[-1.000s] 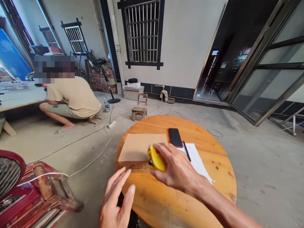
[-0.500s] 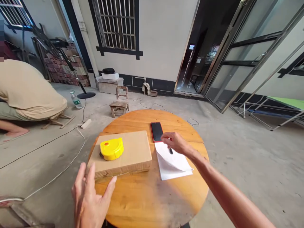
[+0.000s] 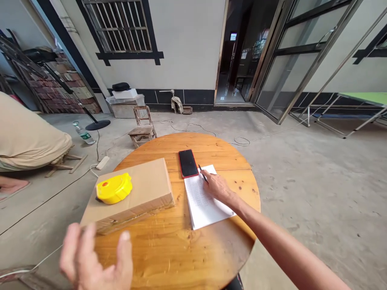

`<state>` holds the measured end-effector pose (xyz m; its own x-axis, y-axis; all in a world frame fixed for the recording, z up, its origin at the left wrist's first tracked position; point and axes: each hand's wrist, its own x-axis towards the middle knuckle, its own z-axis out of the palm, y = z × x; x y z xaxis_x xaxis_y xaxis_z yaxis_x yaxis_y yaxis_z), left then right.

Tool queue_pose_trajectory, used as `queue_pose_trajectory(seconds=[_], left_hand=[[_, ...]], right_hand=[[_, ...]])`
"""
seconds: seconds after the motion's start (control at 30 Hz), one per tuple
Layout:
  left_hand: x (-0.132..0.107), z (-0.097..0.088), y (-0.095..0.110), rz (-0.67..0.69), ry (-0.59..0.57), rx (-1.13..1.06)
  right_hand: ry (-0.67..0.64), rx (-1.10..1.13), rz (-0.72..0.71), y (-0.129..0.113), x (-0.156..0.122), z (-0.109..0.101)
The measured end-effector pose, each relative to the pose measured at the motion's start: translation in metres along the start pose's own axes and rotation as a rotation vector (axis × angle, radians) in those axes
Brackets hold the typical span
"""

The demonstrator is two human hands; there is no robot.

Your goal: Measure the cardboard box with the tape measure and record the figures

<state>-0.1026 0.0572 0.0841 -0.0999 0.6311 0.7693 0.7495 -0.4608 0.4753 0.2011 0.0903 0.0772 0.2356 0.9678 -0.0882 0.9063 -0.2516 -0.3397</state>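
My right hand (image 3: 218,187) rests on a stack of white paper (image 3: 198,207), its fingers closed around a dark pen (image 3: 202,173) that points up and away. Rows of small writing, too fine to read, cover the top sheet. Just beyond the paper lies a black phone (image 3: 188,162) with a red edge. A yellow tape measure (image 3: 115,188) sits on a flat cardboard box (image 3: 148,181) to the left. My left hand (image 3: 98,259), slightly blurred, hovers in front of the box's near left corner with fingers spread and nothing in them.
All this is on a round wooden table (image 3: 169,257). Beyond it stand a small wooden chair (image 3: 142,128), a water bottle (image 3: 84,133) and a power strip (image 3: 102,163) with cables on the floor. A person in a beige top (image 3: 30,133) sits low at the left.
The lifted top sheet now lies flat, showing its writing. My right hand has come down onto the paper with the pen. My left hand has drawn back from the box. The view has shifted right.
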Motion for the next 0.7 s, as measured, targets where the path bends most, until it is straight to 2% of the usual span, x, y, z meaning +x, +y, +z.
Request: queue_pose_trajectory(seconds=[0.03, 0.1, 0.2, 0.3, 0.37, 0.4, 0.47, 0.53, 0.6, 0.7], left_hand=[[-0.003, -0.001, 0.018, 0.077, -0.035, -0.024], [-0.007, 0.003, 0.053, 0.280, -0.217, -0.126], [-0.012, 0.027, 0.097, 0.538, -0.494, -0.247], [-0.020, 0.054, 0.117, 0.554, -0.782, -0.202], [-0.031, 0.064, 0.115, 0.486, -0.941, -0.145], [-0.037, 0.067, 0.110, 0.461, -0.978, -0.120], [-0.052, 0.068, 0.093, 0.463, -0.931, -0.084], [-0.067, 0.072, 0.072, 0.570, -0.822, -0.077], [-0.081, 0.082, 0.049, 0.742, -0.655, -0.105], [-0.094, 0.106, 0.025, 0.891, -0.498, -0.093]], right_hand=[[0.007, 0.028, -0.011, 0.004, -0.004, -0.001], [0.022, 0.092, -0.034, 0.010, -0.012, -0.001], [0.047, 0.206, -0.063, 0.017, -0.023, 0.000], [0.070, 0.351, -0.083, 0.028, -0.034, -0.005], [0.082, 0.465, -0.081, 0.040, -0.044, -0.013], [0.087, 0.521, -0.079, 0.047, -0.050, -0.018], [0.104, 0.615, -0.078, 0.060, -0.064, -0.027], [0.140, 0.668, -0.096, 0.069, -0.077, -0.028], [0.194, 0.694, -0.151, 0.071, -0.086, -0.019], [0.279, 0.714, -0.273, 0.066, -0.093, 0.007]])
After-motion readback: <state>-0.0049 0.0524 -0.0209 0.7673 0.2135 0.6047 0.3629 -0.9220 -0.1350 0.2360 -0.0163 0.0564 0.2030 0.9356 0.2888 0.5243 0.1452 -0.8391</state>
